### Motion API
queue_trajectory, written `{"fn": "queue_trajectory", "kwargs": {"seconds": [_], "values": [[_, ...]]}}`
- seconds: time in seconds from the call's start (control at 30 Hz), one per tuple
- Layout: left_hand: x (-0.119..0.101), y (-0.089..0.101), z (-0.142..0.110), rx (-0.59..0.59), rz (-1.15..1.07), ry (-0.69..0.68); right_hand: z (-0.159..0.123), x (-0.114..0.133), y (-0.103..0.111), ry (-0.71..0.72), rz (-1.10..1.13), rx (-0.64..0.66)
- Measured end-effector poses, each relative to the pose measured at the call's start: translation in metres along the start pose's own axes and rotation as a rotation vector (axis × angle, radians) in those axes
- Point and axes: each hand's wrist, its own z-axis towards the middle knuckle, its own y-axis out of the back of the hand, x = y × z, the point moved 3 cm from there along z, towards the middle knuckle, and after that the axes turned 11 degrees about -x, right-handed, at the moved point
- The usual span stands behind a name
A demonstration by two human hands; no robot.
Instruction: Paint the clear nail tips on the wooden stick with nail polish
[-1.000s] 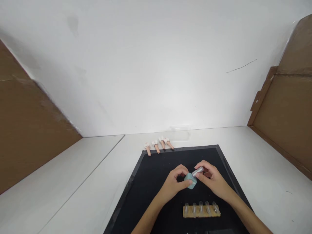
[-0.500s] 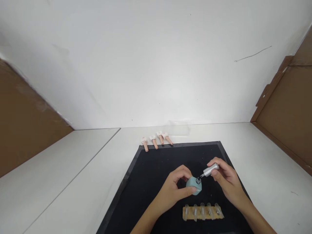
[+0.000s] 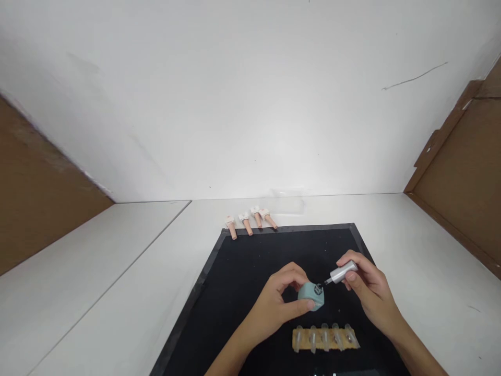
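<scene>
A pale teal nail polish bottle is tilted to the right, its dark-rimmed mouth facing up and right. My left hand grips it between thumb and fingers. In my right hand is the silver cap of a nail polish brush, pinched between thumb and fingers. The dark brush end points down and left, right at the bottle's mouth; whether it touches the rim I cannot tell. Below both hands lies a tan strip carrying several clear nail tips in a row.
A black mat covers the middle of the white table. Several bottles with peach caps lie along its far edge. Behind them is a clear plastic tray. Brown cardboard panels flank the white back wall.
My right hand has drawn the brush slightly right, out from the bottle's mouth. The left hand and bottle stay nearly in place. The camera view has shifted a little.
</scene>
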Motion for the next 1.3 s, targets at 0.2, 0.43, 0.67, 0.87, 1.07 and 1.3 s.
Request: {"fn": "queue_trajectory", "kwargs": {"seconds": [0.2,0.43,0.67,0.87,1.07,1.3], "values": [[-0.0015,-0.0012,0.0003,-0.002,0.009,-0.001,-0.0010,0.0030,-0.0011,-0.017,0.019,0.047],[-0.0054,-0.0017,0.0007,0.011,-0.001,0.019,-0.0009,0.0039,-0.0007,-0.026,0.010,0.086],[-0.0054,-0.0005,0.0006,0.003,-0.002,0.020,-0.0010,-0.0011,-0.0006,-0.029,0.024,0.072],[-0.0048,-0.0012,0.0009,0.002,-0.009,0.023,0.0005,-0.0014,0.0031,-0.052,0.066,0.031],[-0.0067,-0.0012,0.0008,0.005,-0.004,0.017,-0.0012,-0.0009,0.0016,-0.089,0.150,0.131],[-0.0089,-0.0018,0.0004,0.008,-0.031,0.020,-0.0038,0.0028,0.0001,-0.131,0.197,0.231]]}}
